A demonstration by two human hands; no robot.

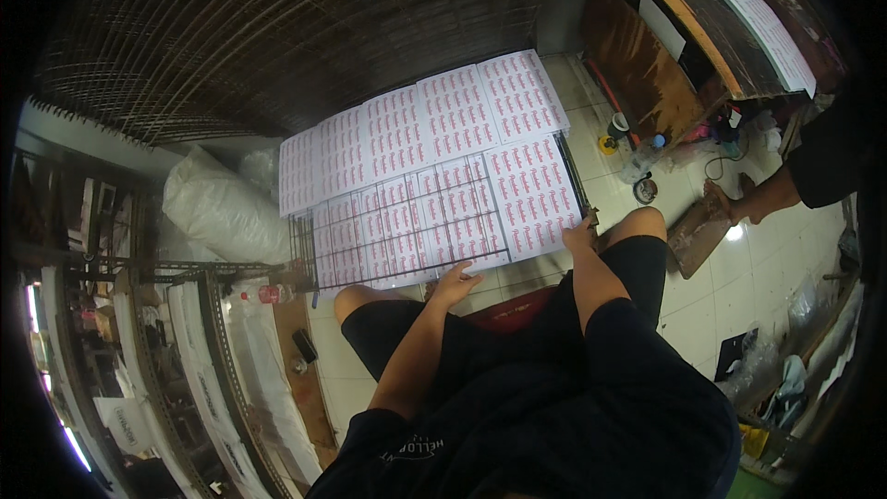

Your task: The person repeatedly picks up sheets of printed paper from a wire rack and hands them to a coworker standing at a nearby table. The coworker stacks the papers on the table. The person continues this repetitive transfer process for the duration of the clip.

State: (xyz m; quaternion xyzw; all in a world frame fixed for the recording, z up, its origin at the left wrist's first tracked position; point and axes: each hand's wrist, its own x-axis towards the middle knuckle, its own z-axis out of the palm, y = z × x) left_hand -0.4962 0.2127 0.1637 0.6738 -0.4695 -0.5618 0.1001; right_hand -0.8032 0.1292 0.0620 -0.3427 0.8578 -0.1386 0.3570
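Observation:
Sheets printed with rows of red script lie on a wire drying rack before my knees. At its front right, my right hand (580,236) is closed at the near corner of a white printed sheet (531,194), thumb side over the edge, other fingers mostly hidden. That sheet lies over the wires. My left hand (455,286) is by the front edge of the wire rack (416,275), fingers apart and nothing visible in them. Dark wires cross over the sheets left of it. Behind, a row of overlapping printed sheets (397,134) covers the rack's far part.
Raised wire rack tiers (277,28) rise behind. A stuffed plastic sack (222,208) sits left, above metal shelving (217,342). Right stands a wooden table (684,28), with bottles and tins on the tiles below. Another person's foot (725,203) rests near a wooden board (693,236).

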